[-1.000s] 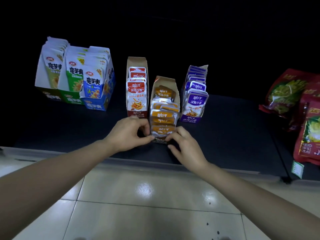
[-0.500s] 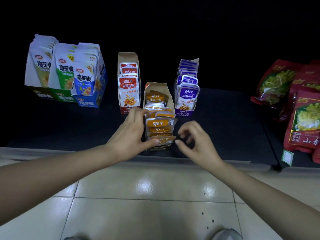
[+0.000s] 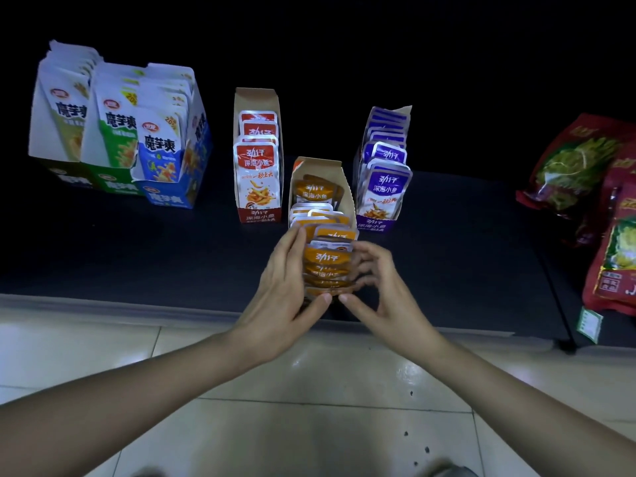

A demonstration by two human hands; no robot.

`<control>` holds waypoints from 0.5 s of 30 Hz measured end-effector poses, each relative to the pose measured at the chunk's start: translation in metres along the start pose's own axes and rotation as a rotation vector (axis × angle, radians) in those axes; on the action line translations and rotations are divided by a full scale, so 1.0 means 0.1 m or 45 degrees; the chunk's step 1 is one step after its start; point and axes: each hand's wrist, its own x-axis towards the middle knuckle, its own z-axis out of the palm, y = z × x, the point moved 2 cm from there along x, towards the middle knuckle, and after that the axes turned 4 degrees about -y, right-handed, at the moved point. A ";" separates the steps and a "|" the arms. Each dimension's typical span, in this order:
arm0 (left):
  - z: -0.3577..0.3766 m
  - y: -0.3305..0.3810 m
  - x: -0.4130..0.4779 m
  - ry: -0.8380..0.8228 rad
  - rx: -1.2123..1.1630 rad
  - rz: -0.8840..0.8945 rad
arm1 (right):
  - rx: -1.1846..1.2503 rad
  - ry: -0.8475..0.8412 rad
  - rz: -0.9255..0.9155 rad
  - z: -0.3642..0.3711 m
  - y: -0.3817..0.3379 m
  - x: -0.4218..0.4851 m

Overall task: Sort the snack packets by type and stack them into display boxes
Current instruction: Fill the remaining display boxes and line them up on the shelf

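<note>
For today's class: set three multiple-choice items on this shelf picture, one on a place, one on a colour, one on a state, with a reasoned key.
1. Where stands the box nearest the person?
A. between the red box and the purple box
B. left of the blue box
C. on the floor tiles

2. What colour are the held packets?
A. green
B. orange
C. purple

3. What do the left hand and right hand do?
A. hang idle
B. only the left touches packets
C. both grip the held packets

Key: 1 A, red at its left, purple at its right. 2 B, their fronts show orange. 3 C, each hand clasps one side of the stack.
</note>
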 end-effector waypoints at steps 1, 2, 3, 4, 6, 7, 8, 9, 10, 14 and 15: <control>-0.01 0.00 0.01 0.007 0.002 0.036 | -0.028 -0.033 -0.005 -0.02 -0.01 0.00; -0.02 0.00 0.01 0.007 0.020 0.075 | -0.064 -0.063 -0.005 -0.06 -0.02 0.00; -0.04 -0.01 0.01 0.012 0.048 0.110 | -0.099 -0.090 -0.001 -0.11 -0.02 0.01; -0.06 -0.02 0.01 0.027 0.087 0.139 | -0.124 -0.114 -0.001 -0.16 -0.03 0.02; -0.10 -0.03 0.00 0.070 0.190 0.201 | -0.124 -0.164 -0.011 -0.22 -0.04 0.01; -0.12 -0.03 0.00 0.081 0.249 0.243 | -0.115 -0.191 -0.022 -0.22 -0.05 0.01; -0.15 -0.03 0.00 0.082 0.304 0.285 | -0.111 -0.214 -0.032 -0.22 -0.06 0.00; -0.19 -0.04 0.01 0.081 0.345 0.319 | -0.104 -0.231 -0.041 -0.21 -0.06 0.00; -0.21 -0.05 0.02 0.080 0.364 0.336 | -0.089 -0.233 -0.049 -0.21 -0.07 0.01; -0.20 -0.04 0.06 0.101 0.289 0.337 | 0.006 0.108 -0.024 -0.30 -0.07 0.17; -0.18 -0.04 0.05 0.102 0.270 0.341 | 0.012 0.188 0.000 -0.33 -0.07 0.22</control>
